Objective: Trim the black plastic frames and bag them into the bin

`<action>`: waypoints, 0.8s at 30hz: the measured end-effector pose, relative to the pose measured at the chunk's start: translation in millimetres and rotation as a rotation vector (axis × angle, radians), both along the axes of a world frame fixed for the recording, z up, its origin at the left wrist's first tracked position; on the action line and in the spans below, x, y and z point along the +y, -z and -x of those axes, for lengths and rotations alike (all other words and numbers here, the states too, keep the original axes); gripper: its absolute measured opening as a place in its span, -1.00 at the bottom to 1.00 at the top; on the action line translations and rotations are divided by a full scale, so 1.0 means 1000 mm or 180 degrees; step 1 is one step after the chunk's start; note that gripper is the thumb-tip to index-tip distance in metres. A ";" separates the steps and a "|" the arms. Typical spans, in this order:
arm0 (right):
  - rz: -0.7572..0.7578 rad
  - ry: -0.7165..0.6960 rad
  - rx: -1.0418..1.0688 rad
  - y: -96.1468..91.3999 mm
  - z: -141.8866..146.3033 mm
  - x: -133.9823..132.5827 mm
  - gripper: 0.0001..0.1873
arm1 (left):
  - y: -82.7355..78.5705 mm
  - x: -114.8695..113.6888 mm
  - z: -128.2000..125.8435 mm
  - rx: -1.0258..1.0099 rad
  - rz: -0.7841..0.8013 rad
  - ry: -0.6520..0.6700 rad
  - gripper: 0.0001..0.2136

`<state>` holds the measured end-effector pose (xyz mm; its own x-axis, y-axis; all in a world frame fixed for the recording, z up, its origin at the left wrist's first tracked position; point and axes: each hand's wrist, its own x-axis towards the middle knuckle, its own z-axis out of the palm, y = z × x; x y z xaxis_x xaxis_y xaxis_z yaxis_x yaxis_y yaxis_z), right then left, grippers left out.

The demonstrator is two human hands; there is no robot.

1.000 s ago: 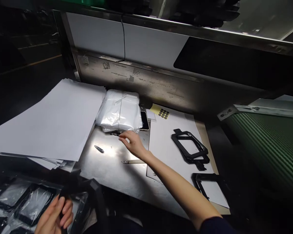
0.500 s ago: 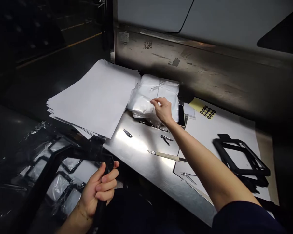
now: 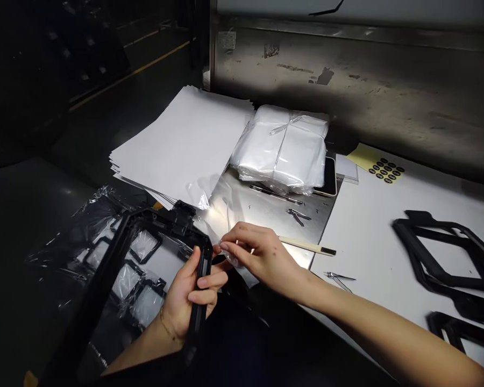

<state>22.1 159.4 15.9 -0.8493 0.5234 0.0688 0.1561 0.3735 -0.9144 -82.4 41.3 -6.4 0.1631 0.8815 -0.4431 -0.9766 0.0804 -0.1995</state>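
My left hand (image 3: 189, 301) grips one side of a black plastic frame (image 3: 100, 290), which stands tilted up in front of me. My right hand (image 3: 258, 252) sits by the frame's corner, its fingertips pinching a sheet of clear plastic film (image 3: 210, 215). Behind them lies a bundle of white plastic bags (image 3: 282, 145) tied with thin string. A craft knife (image 3: 306, 245) lies just beyond my right hand on the steel tabletop (image 3: 262, 209).
A stack of white paper (image 3: 181, 145) lies left of the bundle. A pen (image 3: 276, 194), pliers (image 3: 297, 215), a phone (image 3: 329, 177) and a yellow sticker sheet (image 3: 381, 169) are nearby. Black frames (image 3: 439, 258) rest on a white board (image 3: 358, 215). Plastic-wrapped frames (image 3: 143, 244) lie at lower left.
My right hand has left the bundle and come back toward me, now pinching clear film. My left hand has raised the black frame, and the view has turned left.
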 end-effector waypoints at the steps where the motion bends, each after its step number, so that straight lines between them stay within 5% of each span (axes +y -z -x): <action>1: -0.0230 0.0018 -0.0011 0.003 0.000 -0.002 -0.83 | 0.001 -0.002 -0.002 -0.0015 0.0010 0.0000 -0.66; 7: -0.1062 -0.0012 -0.0423 0.010 -0.012 -0.010 -0.82 | 0.004 -0.015 -0.014 -0.0149 0.0120 -0.0081 -0.64; 12: -0.1075 -0.0111 -0.0499 0.006 -0.021 -0.017 -0.82 | 0.004 -0.018 -0.022 -0.0290 0.0281 0.0010 -0.67; 14: -0.0642 -0.0126 -0.0408 0.001 -0.022 -0.017 -0.82 | 0.003 -0.018 -0.024 -0.0350 0.0344 0.0042 -0.68; 20: 0.1660 0.0357 -0.0020 -0.006 -0.024 -0.012 -0.86 | -0.004 -0.022 -0.025 -0.0506 0.0363 -0.0067 -0.83; 24: 0.2251 0.0532 0.0270 -0.004 -0.026 -0.010 -0.88 | -0.009 -0.023 -0.027 -0.0574 0.0274 -0.0179 -0.88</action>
